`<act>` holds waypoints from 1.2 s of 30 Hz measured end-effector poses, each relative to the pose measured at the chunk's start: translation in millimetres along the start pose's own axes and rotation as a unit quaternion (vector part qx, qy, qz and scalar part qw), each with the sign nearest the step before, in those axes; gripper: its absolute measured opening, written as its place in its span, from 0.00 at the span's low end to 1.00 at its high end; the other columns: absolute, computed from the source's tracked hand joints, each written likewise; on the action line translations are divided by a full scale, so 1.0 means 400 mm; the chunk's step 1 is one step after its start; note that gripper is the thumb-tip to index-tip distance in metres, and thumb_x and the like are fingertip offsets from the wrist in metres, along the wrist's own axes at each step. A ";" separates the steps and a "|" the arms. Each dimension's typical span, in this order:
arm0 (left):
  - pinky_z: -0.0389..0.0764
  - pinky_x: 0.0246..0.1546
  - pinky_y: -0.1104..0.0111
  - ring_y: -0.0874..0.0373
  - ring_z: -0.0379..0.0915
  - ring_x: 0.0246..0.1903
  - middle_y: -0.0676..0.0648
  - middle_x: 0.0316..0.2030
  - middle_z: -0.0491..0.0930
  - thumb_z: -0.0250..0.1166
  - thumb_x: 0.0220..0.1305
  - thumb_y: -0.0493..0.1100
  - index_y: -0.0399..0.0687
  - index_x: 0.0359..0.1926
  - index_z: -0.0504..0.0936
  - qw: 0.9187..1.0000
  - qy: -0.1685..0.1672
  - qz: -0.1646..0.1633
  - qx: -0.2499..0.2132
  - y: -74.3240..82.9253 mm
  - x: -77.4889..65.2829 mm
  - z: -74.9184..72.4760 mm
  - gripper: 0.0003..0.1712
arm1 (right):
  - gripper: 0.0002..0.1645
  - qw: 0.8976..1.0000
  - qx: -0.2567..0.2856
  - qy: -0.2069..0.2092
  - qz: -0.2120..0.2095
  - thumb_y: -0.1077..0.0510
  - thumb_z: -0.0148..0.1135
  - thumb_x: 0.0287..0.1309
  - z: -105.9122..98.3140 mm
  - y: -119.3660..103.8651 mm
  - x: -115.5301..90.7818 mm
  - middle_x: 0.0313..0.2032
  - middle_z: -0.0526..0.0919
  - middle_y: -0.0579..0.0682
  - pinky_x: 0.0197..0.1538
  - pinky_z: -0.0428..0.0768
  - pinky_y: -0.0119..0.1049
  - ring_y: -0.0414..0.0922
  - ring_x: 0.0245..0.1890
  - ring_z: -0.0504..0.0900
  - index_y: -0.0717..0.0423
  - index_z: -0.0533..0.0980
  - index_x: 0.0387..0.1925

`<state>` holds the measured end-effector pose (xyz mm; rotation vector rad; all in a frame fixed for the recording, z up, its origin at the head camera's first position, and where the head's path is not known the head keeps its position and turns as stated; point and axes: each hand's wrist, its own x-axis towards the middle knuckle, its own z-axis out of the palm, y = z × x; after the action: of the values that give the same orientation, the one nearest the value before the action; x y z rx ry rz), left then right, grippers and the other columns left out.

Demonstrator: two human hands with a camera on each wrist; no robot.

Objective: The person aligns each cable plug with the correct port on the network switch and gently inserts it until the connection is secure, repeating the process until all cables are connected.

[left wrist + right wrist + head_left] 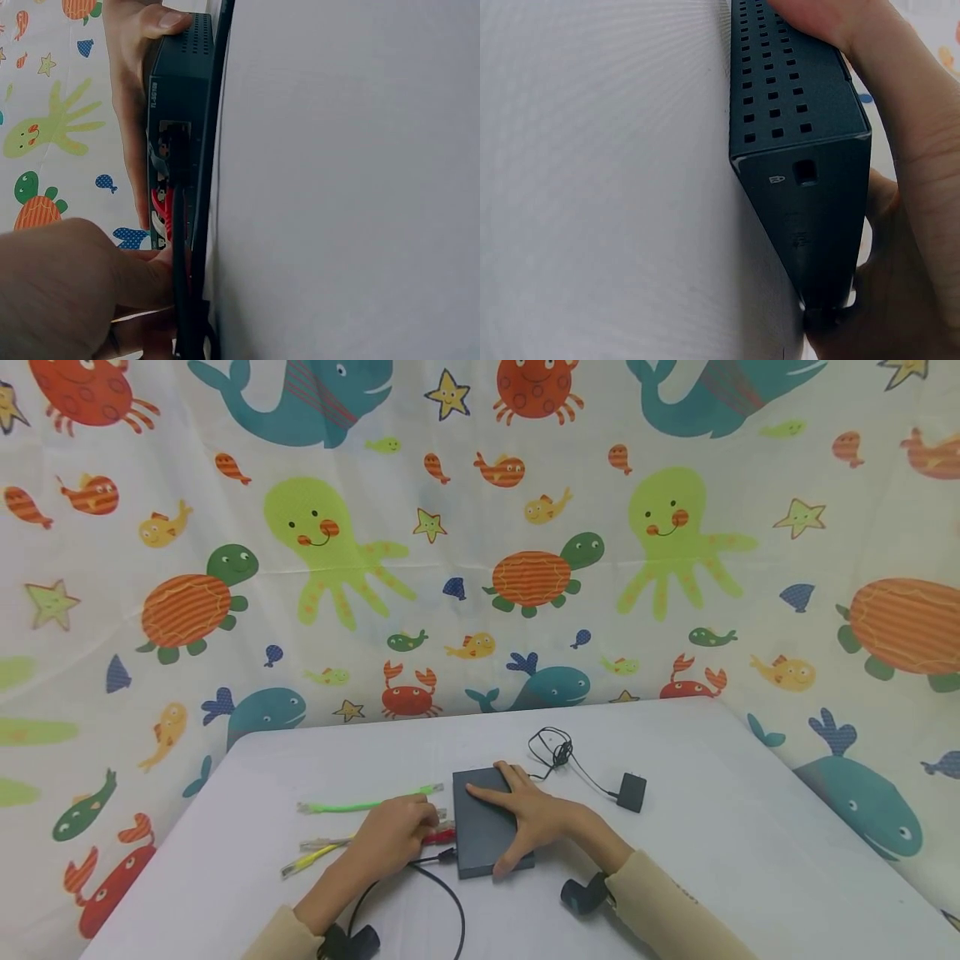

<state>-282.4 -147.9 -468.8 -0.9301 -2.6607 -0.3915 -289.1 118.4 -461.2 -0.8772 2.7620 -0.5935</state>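
Observation:
A dark network switch (483, 822) lies on the table, its row of ports facing left. My right hand (534, 814) grips it with spread fingers over the top and the thumb at the near side, on the vented face (772, 82). Curled at the port side, my left hand (397, 831) pinches a network cable, mostly hidden under its fingers. A red network cable (438, 837) runs from under those fingers to the ports. The plug of a black cable (447, 855) sits in a nearer port. In the left wrist view, the left fingers are beside the red and white cable ends (158, 223).
A green network cable (337, 807) lies beyond the left hand. Yellow (303, 862) and grey (318, 843) cable ends stick out left of it. A black power adapter (632, 792) rests at the right, its cord (561, 752) bundled behind the switch. A sea-animal curtain (450, 568) hangs behind the table.

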 end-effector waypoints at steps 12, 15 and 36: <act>0.79 0.33 0.72 0.69 0.74 0.28 0.62 0.28 0.79 0.68 0.52 0.35 0.58 0.31 0.86 1.000 -0.009 0.002 0.002 -0.004 0.006 0.002 0.10 | 0.68 1.000 0.000 -0.002 0.005 0.23 0.73 0.26 -0.002 0.000 -0.001 0.76 0.33 0.58 0.64 0.58 0.70 0.62 0.75 0.36 0.18 0.48 0.71; 0.79 0.33 0.71 0.68 0.75 0.29 0.61 0.28 0.79 0.68 0.52 0.36 0.57 0.31 0.86 1.000 -0.008 0.002 0.000 -0.003 0.006 0.000 0.09 | 0.69 1.000 -0.002 0.000 0.005 0.22 0.73 0.25 0.000 0.003 0.001 0.76 0.32 0.58 0.64 0.57 0.70 0.63 0.75 0.35 0.18 0.48 0.71; 0.78 0.31 0.72 0.68 0.74 0.28 0.62 0.27 0.78 0.68 0.53 0.37 0.58 0.30 0.85 1.000 -0.007 0.009 0.013 -0.002 0.004 -0.006 0.08 | 0.68 1.000 0.009 -0.001 0.003 0.24 0.74 0.27 -0.006 -0.007 -0.004 0.76 0.33 0.58 0.64 0.56 0.70 0.62 0.75 0.35 0.21 0.50 0.72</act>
<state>-283.7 -148.4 -466.1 -0.9509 -2.6628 -0.3460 -286.8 118.1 -457.9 -0.8649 2.7529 -0.6143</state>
